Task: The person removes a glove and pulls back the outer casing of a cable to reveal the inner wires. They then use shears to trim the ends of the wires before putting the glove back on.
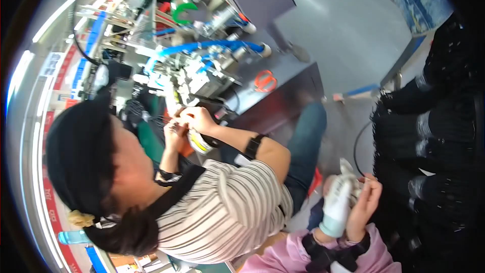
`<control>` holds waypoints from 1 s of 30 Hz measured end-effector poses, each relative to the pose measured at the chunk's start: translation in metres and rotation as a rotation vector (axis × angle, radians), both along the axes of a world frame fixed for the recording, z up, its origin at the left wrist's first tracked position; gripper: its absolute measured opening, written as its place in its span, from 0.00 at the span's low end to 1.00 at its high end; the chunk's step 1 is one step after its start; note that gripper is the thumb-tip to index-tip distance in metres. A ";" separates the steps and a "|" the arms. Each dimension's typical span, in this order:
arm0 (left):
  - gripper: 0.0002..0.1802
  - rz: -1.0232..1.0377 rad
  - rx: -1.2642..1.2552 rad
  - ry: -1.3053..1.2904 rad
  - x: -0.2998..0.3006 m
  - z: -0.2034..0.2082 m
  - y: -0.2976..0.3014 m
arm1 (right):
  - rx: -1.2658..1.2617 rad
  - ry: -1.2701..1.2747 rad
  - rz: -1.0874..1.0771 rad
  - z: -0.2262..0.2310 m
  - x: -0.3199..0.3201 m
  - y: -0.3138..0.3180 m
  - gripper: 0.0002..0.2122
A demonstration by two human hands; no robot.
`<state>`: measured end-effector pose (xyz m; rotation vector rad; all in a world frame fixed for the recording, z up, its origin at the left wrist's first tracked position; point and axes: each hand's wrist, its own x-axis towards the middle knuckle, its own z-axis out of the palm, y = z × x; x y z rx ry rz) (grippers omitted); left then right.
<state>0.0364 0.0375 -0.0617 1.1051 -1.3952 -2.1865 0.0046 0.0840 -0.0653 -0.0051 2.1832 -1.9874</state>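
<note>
My left hand (336, 205) wears a white glove and sits low in the picture at the right, above my pink sleeve (303, 253). It is closed around a small white piece (347, 169) that sticks out above the fingers. My bare right hand (366, 201) presses against the glove. Its fingertips pinch the same piece near a thin metal end (368, 177). Black wrist straps (328, 253) cross both my wrists. What the piece is cannot be made out.
A co-worker in a striped shirt (227, 212) and black cap (76, 146) sits to my left, both hands on a yellow-white item (198, 141). Behind stand a dark bench (283, 71) with blue hoses (212, 45) and orange scissors (264, 81). Black stacked material (429, 136) fills the right.
</note>
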 end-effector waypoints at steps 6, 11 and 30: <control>0.16 -0.179 0.072 0.080 0.009 0.011 0.016 | -0.194 -0.038 -0.022 -0.024 -0.037 0.016 0.05; 0.18 -0.650 0.158 0.242 0.016 0.054 -0.003 | -0.121 -0.085 -0.057 -0.055 -0.068 0.031 0.03; 0.13 -0.362 -0.849 0.047 -0.027 0.055 -0.040 | 0.003 -0.012 0.449 0.053 -0.058 0.038 0.01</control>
